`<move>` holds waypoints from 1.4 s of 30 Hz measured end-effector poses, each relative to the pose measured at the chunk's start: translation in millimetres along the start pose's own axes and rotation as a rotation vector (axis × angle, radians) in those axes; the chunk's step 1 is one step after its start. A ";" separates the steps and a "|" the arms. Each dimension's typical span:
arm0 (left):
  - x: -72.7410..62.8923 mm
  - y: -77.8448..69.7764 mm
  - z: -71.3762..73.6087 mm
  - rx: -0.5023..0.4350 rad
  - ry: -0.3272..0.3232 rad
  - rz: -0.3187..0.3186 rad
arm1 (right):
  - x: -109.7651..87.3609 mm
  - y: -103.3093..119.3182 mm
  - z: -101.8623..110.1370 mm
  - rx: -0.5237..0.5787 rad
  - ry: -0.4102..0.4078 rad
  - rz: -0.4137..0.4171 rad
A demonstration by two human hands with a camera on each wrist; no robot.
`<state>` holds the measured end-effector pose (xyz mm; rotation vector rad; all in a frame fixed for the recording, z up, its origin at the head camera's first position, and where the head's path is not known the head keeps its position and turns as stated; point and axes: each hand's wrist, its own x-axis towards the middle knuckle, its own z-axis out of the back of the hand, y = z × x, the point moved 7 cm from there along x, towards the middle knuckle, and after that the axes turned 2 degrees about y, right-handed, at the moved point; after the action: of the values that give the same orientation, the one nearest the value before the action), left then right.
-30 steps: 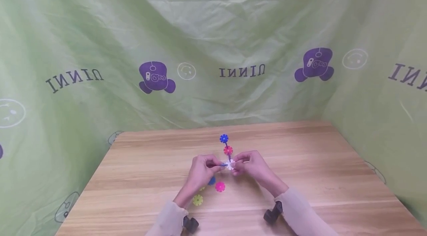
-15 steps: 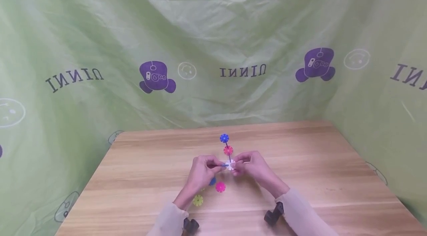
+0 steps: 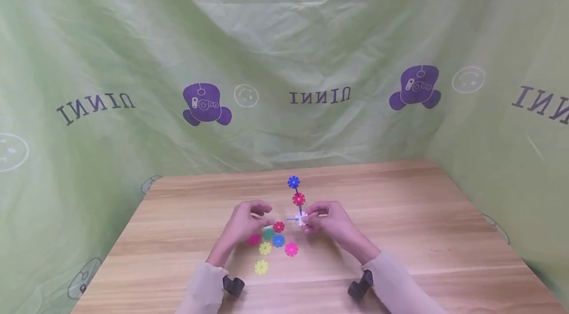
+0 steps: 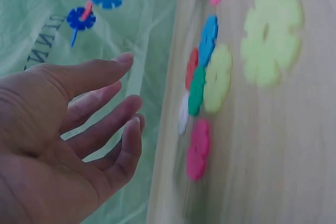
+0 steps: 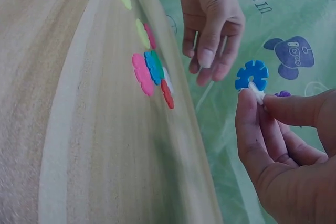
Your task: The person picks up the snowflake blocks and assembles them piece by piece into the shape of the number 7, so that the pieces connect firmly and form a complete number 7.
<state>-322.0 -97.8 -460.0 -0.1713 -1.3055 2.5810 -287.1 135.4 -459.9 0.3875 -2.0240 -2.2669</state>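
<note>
My right hand [image 3: 331, 221] pinches a white notched disc [image 3: 301, 218] at the near end of a chain of interlocking snowflake discs. A light blue disc [image 5: 252, 75], seen edge-on in the head view, juts left from the white one. Further along the chain come a red disc [image 3: 299, 199] and a dark blue disc [image 3: 293, 182], with thin dark pieces edge-on between. To the left, my left hand [image 4: 79, 124] is held above the table with loosely bent fingers and nothing between them. It is close to the loose discs, including a red one [image 3: 278, 226] and a green one [image 3: 268, 234].
More loose discs lie on the wooden table [image 3: 400, 205]: a blue one [image 3: 278, 241], pink ones [image 3: 291, 249], yellow ones [image 3: 261, 267] and a white one [image 4: 183, 113] mostly hidden in the head view. A green printed cloth [image 3: 275, 131] hangs behind and at both sides.
My left hand has let go of the light blue disc and drawn back to the left, uncovering loose discs. The right hand keeps its pinch on the white disc.
</note>
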 end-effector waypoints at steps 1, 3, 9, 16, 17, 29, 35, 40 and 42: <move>0.3 4.7 1.4 0.013 -0.005 0.019 | 0.0 -0.1 0.1 -0.002 0.000 -0.001; 1.1 11.2 1.9 0.057 0.000 0.025 | -0.3 0.0 0.6 -0.006 0.001 -0.001; 6.3 13.8 -3.3 0.206 0.054 -0.089 | 0.3 2.9 1.7 0.000 0.005 0.007; 8.6 14.7 -4.3 0.220 0.063 -0.117 | 2.4 6.0 -0.5 0.010 0.019 0.016; 8.3 14.6 -4.5 0.226 0.064 -0.120 | 2.5 5.9 -0.8 0.009 0.020 0.017; 5.1 10.7 -8.5 0.270 0.062 -0.105 | 1.9 5.3 -2.4 0.012 0.035 0.017; 1.4 16.9 -11.0 0.204 0.070 -0.015 | 2.0 -0.4 -4.7 0.015 0.035 0.010; 1.3 17.4 -12.2 0.166 0.096 0.016 | 1.9 -0.5 -3.3 0.008 0.034 -0.004; 2.5 15.4 -11.0 0.157 0.098 0.014 | 2.7 1.7 -2.3 -0.001 0.030 -0.003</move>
<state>-324.6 -97.4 -479.0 -0.2753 -1.0671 2.6365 -289.3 132.3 -458.8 0.4221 -2.0096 -2.2505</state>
